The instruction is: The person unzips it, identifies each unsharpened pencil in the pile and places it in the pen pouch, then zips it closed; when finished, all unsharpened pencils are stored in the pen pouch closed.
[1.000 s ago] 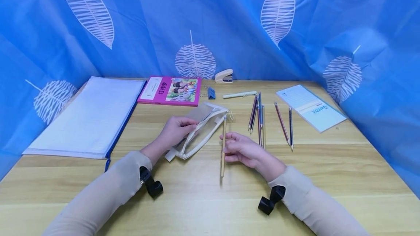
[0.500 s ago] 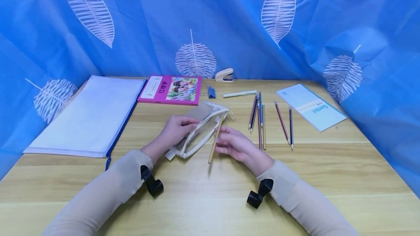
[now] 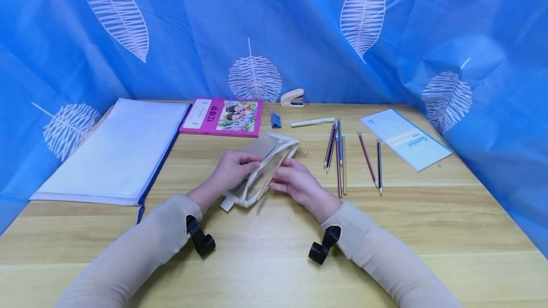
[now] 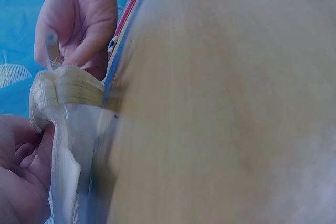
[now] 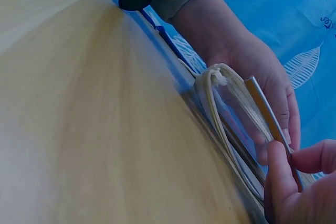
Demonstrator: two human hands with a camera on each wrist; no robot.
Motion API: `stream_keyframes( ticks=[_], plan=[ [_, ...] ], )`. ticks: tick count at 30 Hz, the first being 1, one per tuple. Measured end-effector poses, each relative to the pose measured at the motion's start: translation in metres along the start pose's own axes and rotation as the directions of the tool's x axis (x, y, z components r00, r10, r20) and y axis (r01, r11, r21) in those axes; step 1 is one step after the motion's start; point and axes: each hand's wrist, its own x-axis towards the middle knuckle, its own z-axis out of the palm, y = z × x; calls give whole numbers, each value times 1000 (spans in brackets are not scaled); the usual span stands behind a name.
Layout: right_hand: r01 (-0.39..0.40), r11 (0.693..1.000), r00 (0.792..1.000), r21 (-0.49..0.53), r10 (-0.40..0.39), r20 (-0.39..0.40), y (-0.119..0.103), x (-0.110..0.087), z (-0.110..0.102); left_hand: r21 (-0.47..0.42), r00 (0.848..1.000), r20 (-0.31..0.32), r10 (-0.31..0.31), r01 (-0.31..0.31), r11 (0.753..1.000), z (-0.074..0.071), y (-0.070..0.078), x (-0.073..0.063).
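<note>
A pale see-through pencil case (image 3: pixel 261 144) with a cream zip edge stands with its mouth spread open near the table's middle. My left hand (image 3: pixel 231 170) grips the edge of its mouth between thumb and fingers. A gold pencil (image 3: pixel 271 175) slants over the mouth, pinched by my right hand (image 3: pixel 299 184). In the right wrist view the pencil (image 5: pixel 266 109) lies along the zip edge of the case (image 5: pixel 212 100), thumb and finger meeting on it. Its tip (image 4: pixel 52 45) shows just above the case (image 4: pixel 79 90) in the left wrist view.
Several pencils (image 3: pixel 338 156) lie together right of the case, two more (image 3: pixel 379 168) beyond. A notepad (image 3: pixel 406 140) is farther right. Behind sit a pink book (image 3: pixel 239 118), blue binder clip (image 3: pixel 276 120), stapler (image 3: pixel 293 99) and pale pen-like stick (image 3: pixel 312 122). A white zip folder (image 3: pixel 115 151) lies left.
My right hand has moved left with the pencil, from beside the case to over its mouth, and the pencil has tilted from near-vertical to slanted. My left hand has stayed on the case.
</note>
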Motion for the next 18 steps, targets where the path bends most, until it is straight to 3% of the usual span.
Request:
stream_keyframes(
  ticks=[8,18],
  plan=[
    [16,1000,995,3,-16,-94,4,8,13,3,1000,3,7,-7,1000,1,1,1],
    [-3,998,995,-60,-3,-104,1,12,18,2,1000,-8,7,-7,1000,1,1,2]
  ],
)
